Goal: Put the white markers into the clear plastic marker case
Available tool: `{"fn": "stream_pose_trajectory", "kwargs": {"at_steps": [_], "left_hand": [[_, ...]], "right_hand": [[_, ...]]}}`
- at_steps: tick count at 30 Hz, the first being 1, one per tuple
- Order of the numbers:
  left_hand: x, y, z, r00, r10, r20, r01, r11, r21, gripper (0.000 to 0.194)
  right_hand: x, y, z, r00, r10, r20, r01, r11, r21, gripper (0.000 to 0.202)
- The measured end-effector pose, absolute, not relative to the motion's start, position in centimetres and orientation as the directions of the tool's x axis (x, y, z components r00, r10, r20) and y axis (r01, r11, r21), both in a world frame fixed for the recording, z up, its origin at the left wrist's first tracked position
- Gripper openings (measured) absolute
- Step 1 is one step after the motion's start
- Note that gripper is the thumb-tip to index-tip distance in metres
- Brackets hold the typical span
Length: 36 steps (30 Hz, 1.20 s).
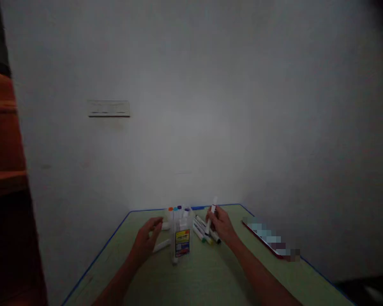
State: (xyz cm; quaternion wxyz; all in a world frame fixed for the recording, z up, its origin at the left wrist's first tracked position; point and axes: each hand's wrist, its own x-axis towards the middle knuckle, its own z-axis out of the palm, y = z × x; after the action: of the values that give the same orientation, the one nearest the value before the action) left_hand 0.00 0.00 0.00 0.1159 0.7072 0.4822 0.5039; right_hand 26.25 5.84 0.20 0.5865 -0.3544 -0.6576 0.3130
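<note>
Right hand [222, 221]: fingers pinching a white marker [208, 227], held above the right part of the surface [210, 282]. Its long axis is steep, top leaning right, lower end down by the loose markers [199, 233]; contact there I can't make out.

Key relation: the clear box [191, 216] stands upright to the left of that marker, yellow-and-blue label [182, 243] toward the person. Several capped markers [175, 209] stick up in it, orange, blue and purple ends showing.

Left hand [147, 234] at the box's other side, fingers curved, thumb apart, nothing seen in the grip; it looks the nearer hand to the box. A pale marker [161, 245] lies aslant beside it.

In the way: the loose bundle, lying low between right hand and box. Red-edged object [264, 239] well apart, far right.
</note>
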Motion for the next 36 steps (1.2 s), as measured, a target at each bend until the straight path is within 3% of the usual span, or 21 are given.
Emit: {"fn": "stream_pose_trajectory", "kwargs": {"at_steps": [15,18,22,25,30,33,36], "left_hand": [[1.7,-1.4,1.0,0.057,0.815,0.576,0.459,-0.534,0.710,0.039],[2.0,-1.6,0.8,0.048,0.815,0.577,0.425,-0.539,0.727,0.040],[2.2,-1.7,0.1,0.078,0.823,0.563,0.357,-0.550,0.755,0.046],[2.6,-1.9,-0.4,0.103,0.839,0.535,0.354,-0.533,0.768,0.064],[3.1,-2.0,-0.8,0.136,0.851,0.508,0.375,-0.518,0.768,0.079],[3.2,-1.9,-0.9,0.112,0.859,0.499,0.401,-0.498,0.769,0.078],[3.2,-1.9,-0.9,0.097,0.866,0.490,0.406,-0.484,0.775,0.078]], "right_hand": [[25.5,3.3,2.6,0.004,0.852,0.524,-0.007,0.524,-0.852,0.034],[26.0,2.7,4.9,-0.076,0.852,0.518,-0.005,0.519,-0.855,0.031],[26.5,1.9,9.6,-0.399,0.763,0.508,0.162,0.605,-0.780,0.024],[25.8,1.9,12.9,-0.580,0.722,0.378,0.372,0.647,-0.665,0.017],[22.9,2.1,15.6,-0.668,0.706,0.235,0.570,0.689,-0.448,0.007],[21.1,2.0,15.9,-0.701,0.682,0.207,0.523,0.690,-0.500,0.012],[19.8,2.0,15.4,-0.611,0.707,0.356,0.492,0.692,-0.528,0.005]]}}
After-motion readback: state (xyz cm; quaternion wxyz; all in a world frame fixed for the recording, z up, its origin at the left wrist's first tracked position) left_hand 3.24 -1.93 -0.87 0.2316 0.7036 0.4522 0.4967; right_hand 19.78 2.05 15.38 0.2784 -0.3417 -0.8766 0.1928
